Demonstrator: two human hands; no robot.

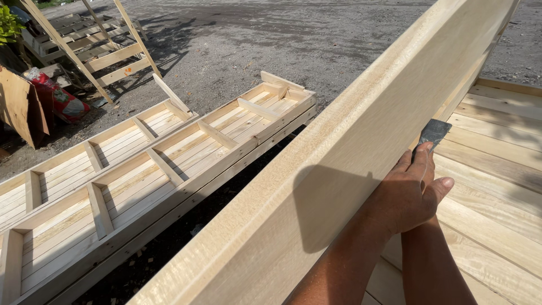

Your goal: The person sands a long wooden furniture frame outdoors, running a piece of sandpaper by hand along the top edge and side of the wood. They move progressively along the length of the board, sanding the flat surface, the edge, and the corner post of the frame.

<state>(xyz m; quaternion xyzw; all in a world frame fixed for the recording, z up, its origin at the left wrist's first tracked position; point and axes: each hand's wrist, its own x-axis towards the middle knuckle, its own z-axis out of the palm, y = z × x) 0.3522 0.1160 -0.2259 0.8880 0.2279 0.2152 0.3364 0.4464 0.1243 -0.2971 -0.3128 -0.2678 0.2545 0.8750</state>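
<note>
A long pale wooden plank (339, 147) runs on edge diagonally from the bottom left to the top right. My left hand (406, 195) rests against its right face, fingers closed on a flat dark grey scraper (433, 133) that sticks out above the fingertips and touches the plank. My right forearm (429, 260) comes up beneath the left hand. The right hand itself is hidden under the left one.
Pale floorboards (497, 186) lie to the right of the plank. Two long slatted wooden frames (169, 164) lie on the gravel ground (271, 39) at left. At the far left stand leaning timber frames (107, 51), a red bag (56, 96) and a brown board (20, 107).
</note>
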